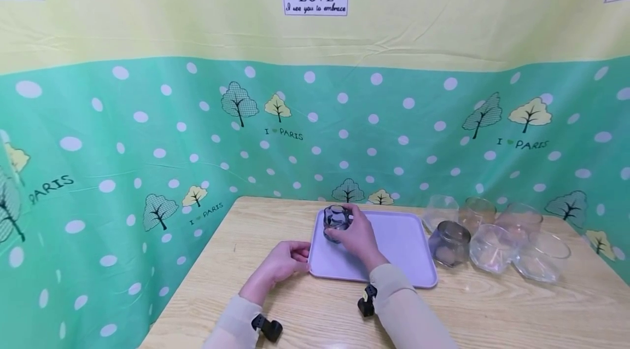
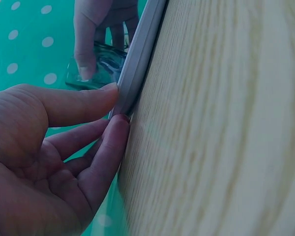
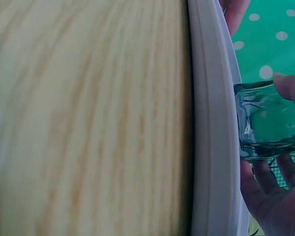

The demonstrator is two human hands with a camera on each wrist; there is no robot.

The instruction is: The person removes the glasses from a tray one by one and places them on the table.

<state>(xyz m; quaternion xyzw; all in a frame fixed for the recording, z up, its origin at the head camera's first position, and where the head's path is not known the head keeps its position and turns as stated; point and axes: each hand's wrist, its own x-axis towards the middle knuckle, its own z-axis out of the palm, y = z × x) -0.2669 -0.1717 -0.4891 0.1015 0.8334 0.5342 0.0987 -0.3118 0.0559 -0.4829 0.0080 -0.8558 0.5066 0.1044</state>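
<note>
A smoky grey drinking glass (image 1: pixel 336 223) with thick wavy walls is at the back left of the lilac tray (image 1: pixel 394 239). My right hand (image 1: pixel 356 234) grips it from the right, thumb on the near side and fingers round the far side. In the right wrist view the glass (image 3: pixel 268 120) looks square-sided, its base at the tray surface. At the tray's left edge, my left hand (image 1: pixel 285 261) pinches the rim; the left wrist view has the thumb on top of the rim (image 2: pixel 132 73) and fingertips against its outer side.
Right of the tray several glasses stand close together on the wooden table (image 1: pixel 236 261), among them a dark grey glass (image 1: pixel 449 243), a clear glass (image 1: pixel 492 249) and an amber glass (image 1: pixel 478 212). A patterned green and yellow curtain (image 1: pixel 197 97) hangs behind the table.
</note>
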